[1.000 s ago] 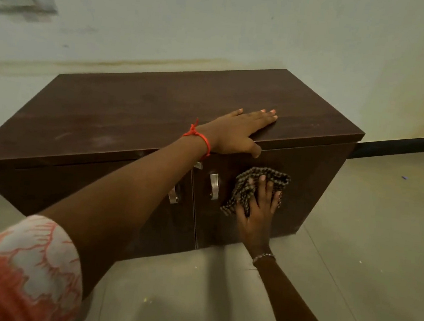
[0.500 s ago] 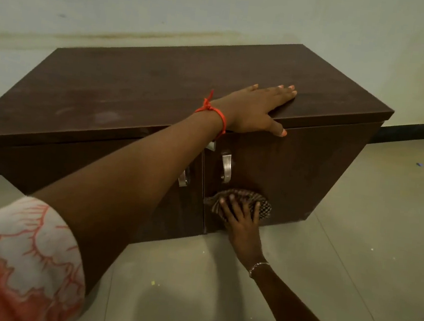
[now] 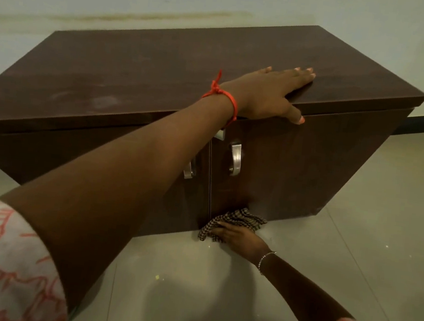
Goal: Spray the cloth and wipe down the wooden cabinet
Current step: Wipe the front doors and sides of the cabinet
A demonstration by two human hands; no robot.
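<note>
On the floor (image 3: 353, 253) the cabinet (image 3: 162, 76) runs left to right before us, our left hand (image 3: 267, 93) flat and empty on its top, our right hand (image 3: 239, 237) low at the bottom edge of the right door (image 3: 296, 169), gripping the cloth (image 3: 238, 219), so we judge the room to wipe lies upward.

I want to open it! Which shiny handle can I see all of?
The right door's handle; the left door's handle hides partly behind the left arm.
</note>
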